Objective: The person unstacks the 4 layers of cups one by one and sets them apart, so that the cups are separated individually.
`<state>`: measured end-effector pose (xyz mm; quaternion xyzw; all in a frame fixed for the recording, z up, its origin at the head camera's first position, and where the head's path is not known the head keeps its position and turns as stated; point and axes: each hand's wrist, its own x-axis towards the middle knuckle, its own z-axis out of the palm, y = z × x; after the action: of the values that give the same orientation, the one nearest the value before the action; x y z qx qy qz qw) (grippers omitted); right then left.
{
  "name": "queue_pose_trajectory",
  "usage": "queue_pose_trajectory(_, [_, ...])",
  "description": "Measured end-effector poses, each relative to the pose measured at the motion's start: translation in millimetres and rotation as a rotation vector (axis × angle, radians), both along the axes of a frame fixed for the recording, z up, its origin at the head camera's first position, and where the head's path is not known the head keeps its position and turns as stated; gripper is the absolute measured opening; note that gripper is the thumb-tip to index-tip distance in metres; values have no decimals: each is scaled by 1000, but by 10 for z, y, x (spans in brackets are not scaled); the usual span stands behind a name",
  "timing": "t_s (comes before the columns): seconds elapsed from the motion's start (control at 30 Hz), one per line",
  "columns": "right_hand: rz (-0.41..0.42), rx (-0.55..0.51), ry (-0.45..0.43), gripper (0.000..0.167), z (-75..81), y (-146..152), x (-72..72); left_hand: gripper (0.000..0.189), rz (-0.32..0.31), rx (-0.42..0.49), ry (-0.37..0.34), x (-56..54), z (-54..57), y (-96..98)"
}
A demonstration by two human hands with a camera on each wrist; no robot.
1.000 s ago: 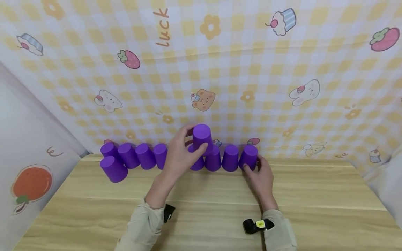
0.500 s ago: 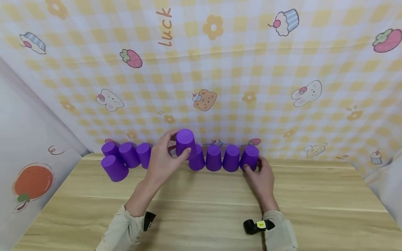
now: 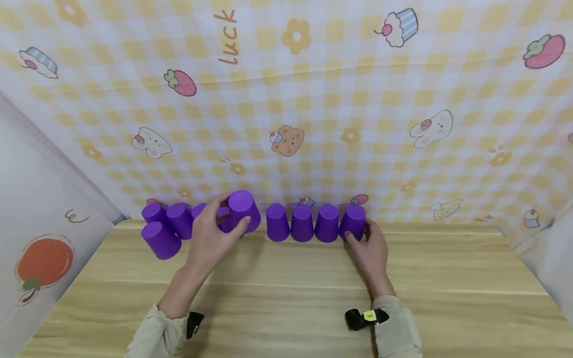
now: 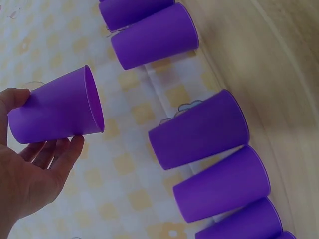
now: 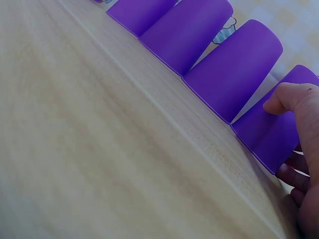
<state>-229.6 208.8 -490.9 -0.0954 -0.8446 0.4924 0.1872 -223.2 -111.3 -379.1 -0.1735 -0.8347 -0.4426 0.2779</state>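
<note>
My left hand [image 3: 210, 238] holds an upside-down purple cup [image 3: 243, 211] between thumb and fingers, in front of a gap in a row of similar cups. In the left wrist view, this held cup [image 4: 55, 107] is clear of the table, its rim toward the tabletop. At the row's right end, my right hand [image 3: 370, 248] grips the last cup [image 3: 353, 221], which stands upside down on the table. The right wrist view shows the thumb across that cup [image 5: 266, 134] and fingers behind it. Part of the left group, including a cup [image 3: 224, 220], is hidden by my left hand.
Several upside-down cups [image 3: 302, 223] stand side by side along the back of the wooden table [image 3: 286, 298]. One more cup [image 3: 161, 241] is in front of the row's left end. A checked cloth backdrop [image 3: 286, 99] rises right behind the row.
My left hand has carried its cup leftward and slightly lower along the row, uncovering the cups right of the gap. My right hand has stayed on the end cup.
</note>
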Motion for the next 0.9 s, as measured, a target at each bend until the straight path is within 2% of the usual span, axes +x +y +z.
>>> queue_pose_trajectory(0.4, [7,5,9,58,13,-15,-26,55,101,-64,-70,113,-138,-438])
queue_pose_trajectory(0.63, [6,15,7,57,5,-15,-21,56,126,-89,-66,174,-241,-658])
queue_pose_trajectory(0.9, [-3,8,-2,57,-10,7,-14,52,216,-168,-107,242,-369,-885])
